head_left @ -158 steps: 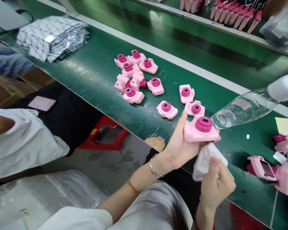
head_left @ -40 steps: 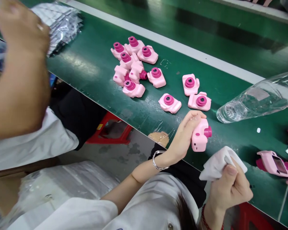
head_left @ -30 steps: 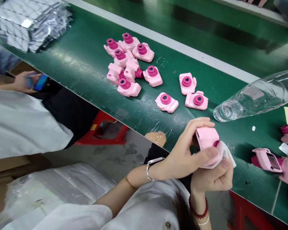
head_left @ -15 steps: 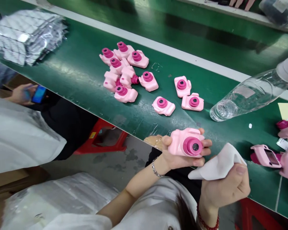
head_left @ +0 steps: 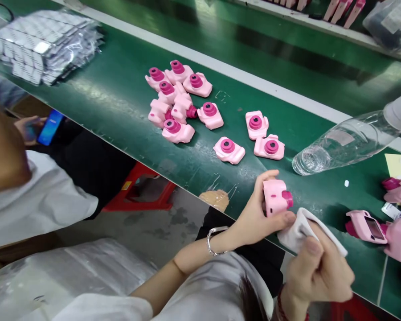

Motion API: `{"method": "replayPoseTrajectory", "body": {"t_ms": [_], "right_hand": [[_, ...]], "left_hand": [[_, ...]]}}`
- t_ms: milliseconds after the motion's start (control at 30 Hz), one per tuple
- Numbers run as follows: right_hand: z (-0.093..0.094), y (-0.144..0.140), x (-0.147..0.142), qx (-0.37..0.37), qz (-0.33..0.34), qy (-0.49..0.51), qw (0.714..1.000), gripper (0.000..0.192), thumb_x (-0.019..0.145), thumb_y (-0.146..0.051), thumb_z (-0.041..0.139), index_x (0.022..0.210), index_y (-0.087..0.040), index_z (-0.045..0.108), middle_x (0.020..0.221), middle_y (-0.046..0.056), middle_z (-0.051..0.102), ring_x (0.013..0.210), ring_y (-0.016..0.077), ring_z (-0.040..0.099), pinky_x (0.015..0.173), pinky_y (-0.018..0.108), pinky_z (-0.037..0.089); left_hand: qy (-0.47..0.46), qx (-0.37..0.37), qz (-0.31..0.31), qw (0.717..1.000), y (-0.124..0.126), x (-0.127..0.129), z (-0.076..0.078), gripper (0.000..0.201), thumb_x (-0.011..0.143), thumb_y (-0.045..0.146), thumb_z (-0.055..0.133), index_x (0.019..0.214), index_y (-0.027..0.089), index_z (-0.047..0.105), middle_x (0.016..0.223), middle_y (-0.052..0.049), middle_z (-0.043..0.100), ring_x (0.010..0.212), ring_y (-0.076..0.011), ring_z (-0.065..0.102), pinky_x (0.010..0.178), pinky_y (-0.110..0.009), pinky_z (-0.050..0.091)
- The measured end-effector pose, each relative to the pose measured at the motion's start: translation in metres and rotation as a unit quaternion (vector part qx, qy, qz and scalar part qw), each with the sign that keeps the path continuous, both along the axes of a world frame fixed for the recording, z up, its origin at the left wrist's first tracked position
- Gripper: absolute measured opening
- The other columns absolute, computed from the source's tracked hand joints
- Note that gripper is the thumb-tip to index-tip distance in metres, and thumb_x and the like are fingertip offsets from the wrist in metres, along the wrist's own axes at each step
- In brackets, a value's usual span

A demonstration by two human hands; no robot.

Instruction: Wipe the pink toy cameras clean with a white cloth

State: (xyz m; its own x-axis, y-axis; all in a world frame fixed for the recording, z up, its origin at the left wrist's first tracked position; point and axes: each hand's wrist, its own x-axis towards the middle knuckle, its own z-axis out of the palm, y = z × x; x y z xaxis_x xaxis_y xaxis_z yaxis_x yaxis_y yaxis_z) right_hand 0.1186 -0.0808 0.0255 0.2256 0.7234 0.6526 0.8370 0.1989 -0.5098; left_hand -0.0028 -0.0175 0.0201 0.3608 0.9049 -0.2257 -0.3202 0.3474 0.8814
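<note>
My left hand [head_left: 254,218] grips a pink toy camera [head_left: 274,198] over the table's near edge. Its side faces up, and the magenta lens points right. In my right hand [head_left: 321,267] a white cloth [head_left: 297,236] is pinched and bunched, close by the camera and my left thumb. Whether the cloth touches the camera I cannot tell. Several more pink toy cameras [head_left: 229,150] lie on the green table beyond my hands, most with lenses up. To the right, another pink camera [head_left: 367,226] shows its dark screen.
A clear bottle [head_left: 347,140] with a white top stands behind my hands. Stacked plastic-wrapped packets [head_left: 47,44] sit at the far left. Beside me a seated person holds a phone [head_left: 50,127]. A red stool [head_left: 143,189] is below the table edge. A yellow paper [head_left: 399,165] lies at right.
My left hand has turned the camera from lens facing me to its side, lens now toward the right. My right hand with the cloth has shifted slightly lower. The neighbour's arm has come into view.
</note>
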Motion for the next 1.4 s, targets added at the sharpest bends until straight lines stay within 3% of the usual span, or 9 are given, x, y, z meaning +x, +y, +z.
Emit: {"method": "replayPoseTrajectory", "body": {"t_ms": [100, 233, 433, 600, 700, 800, 1000, 1167, 1400], "right_hand": [[-0.014, 0.01, -0.009, 0.003, -0.097, 0.055, 0.994, 0.022, 0.099, -0.031, 0.061, 0.099, -0.017, 0.078, 0.083, 0.006, 0.077, 0.066, 0.017, 0.07, 0.06, 0.026, 0.051], [-0.02, 0.025, -0.011, -0.087, -0.16, 0.221, 0.958, 0.04, 0.102, -0.044, 0.054, 0.096, -0.012, 0.077, 0.079, 0.007, 0.074, 0.063, 0.016, 0.065, 0.055, 0.025, 0.045], [-0.025, 0.027, 0.01, -0.11, -0.098, 0.321, 0.935, 0.037, 0.096, -0.048, 0.062, 0.083, -0.016, 0.075, 0.073, 0.001, 0.067, 0.066, 0.0143, 0.06, 0.061, 0.025, 0.044], [-0.016, 0.018, 0.02, -0.016, -0.162, 0.186, 0.969, 0.03, 0.099, -0.04, 0.061, 0.086, -0.019, 0.077, 0.074, 0.002, 0.07, 0.065, 0.0151, 0.062, 0.058, 0.026, 0.042], [-0.002, 0.017, 0.017, -0.029, -0.013, -0.033, 0.999, 0.018, 0.099, -0.027, 0.063, 0.108, -0.022, 0.077, 0.091, 0.004, 0.078, 0.071, 0.0155, 0.07, 0.066, 0.026, 0.049], [0.008, 0.023, 0.016, -0.063, 0.1, -0.164, 0.979, 0.029, 0.097, -0.017, 0.064, 0.125, -0.019, 0.07, 0.1, 0.005, 0.079, 0.07, 0.0124, 0.07, 0.068, 0.024, 0.049], [0.013, 0.025, 0.023, -0.021, 0.048, -0.134, 0.99, 0.031, 0.095, -0.013, 0.064, 0.124, -0.023, 0.07, 0.098, 0.002, 0.079, 0.069, 0.0129, 0.064, 0.068, 0.027, 0.049], [0.012, 0.02, 0.008, -0.025, 0.123, -0.148, 0.981, 0.015, 0.097, -0.02, 0.065, 0.109, -0.026, 0.074, 0.063, -0.004, 0.061, 0.066, 0.0143, 0.052, 0.078, 0.034, 0.044], [-0.005, 0.041, 0.038, -0.002, -0.083, -0.064, 0.995, 0.02, 0.096, -0.026, 0.068, 0.111, -0.025, 0.08, 0.091, 0.005, 0.079, 0.07, 0.0164, 0.062, 0.073, 0.034, 0.048]], "left_hand": [[0.125, 0.133, -0.018, 0.983, -0.009, -0.002, 0.012, 0.103, 0.075, 0.06, 0.079, 0.152, 0.021, 0.023, 0.145, -0.017, 0.04, 0.124, -0.0309, 0.051, 0.111, -0.05, 0.043], [0.176, 0.188, -0.115, 0.959, -0.021, -0.006, 0.017, 0.117, 0.074, 0.046, 0.084, 0.16, 0.02, 0.008, 0.159, -0.026, 0.027, 0.137, -0.0397, 0.046, 0.109, -0.057, 0.047], [0.195, 0.191, -0.045, 0.961, -0.006, -0.009, 0.005, 0.068, 0.074, 0.039, 0.088, 0.134, 0.025, 0.057, 0.134, -0.01, 0.067, 0.123, -0.0298, 0.066, 0.11, -0.045, 0.053], [0.261, 0.281, -0.022, 0.923, 0.005, -0.016, 0.0, 0.065, 0.082, 0.033, 0.083, 0.141, 0.023, 0.058, 0.145, -0.011, 0.065, 0.133, -0.0293, 0.063, 0.116, -0.046, 0.051], [0.275, 0.322, -0.021, 0.906, 0.005, -0.019, -0.002, 0.064, 0.085, 0.029, 0.079, 0.144, 0.023, 0.056, 0.147, -0.011, 0.064, 0.135, -0.0272, 0.063, 0.116, -0.043, 0.052], [0.284, 0.351, -0.01, 0.892, 0.004, -0.02, -0.003, 0.061, 0.087, 0.019, 0.074, 0.145, 0.02, 0.055, 0.148, -0.011, 0.063, 0.138, -0.0245, 0.061, 0.118, -0.039, 0.051], [0.284, 0.333, -0.024, 0.899, 0.006, -0.02, 0.002, 0.062, 0.085, 0.03, 0.08, 0.142, 0.021, 0.057, 0.143, -0.011, 0.067, 0.131, -0.0266, 0.065, 0.113, -0.042, 0.055], [0.251, 0.355, -0.041, 0.9, 0.007, -0.022, 0.002, 0.054, 0.089, 0.016, 0.066, 0.143, 0.02, 0.058, 0.144, -0.012, 0.066, 0.132, -0.0261, 0.065, 0.114, -0.041, 0.054], [0.245, 0.335, -0.084, 0.906, 0.009, -0.028, 0.008, 0.066, 0.081, 0.029, 0.083, 0.143, 0.026, 0.06, 0.144, -0.008, 0.066, 0.132, -0.0281, 0.065, 0.115, -0.044, 0.053]]}}
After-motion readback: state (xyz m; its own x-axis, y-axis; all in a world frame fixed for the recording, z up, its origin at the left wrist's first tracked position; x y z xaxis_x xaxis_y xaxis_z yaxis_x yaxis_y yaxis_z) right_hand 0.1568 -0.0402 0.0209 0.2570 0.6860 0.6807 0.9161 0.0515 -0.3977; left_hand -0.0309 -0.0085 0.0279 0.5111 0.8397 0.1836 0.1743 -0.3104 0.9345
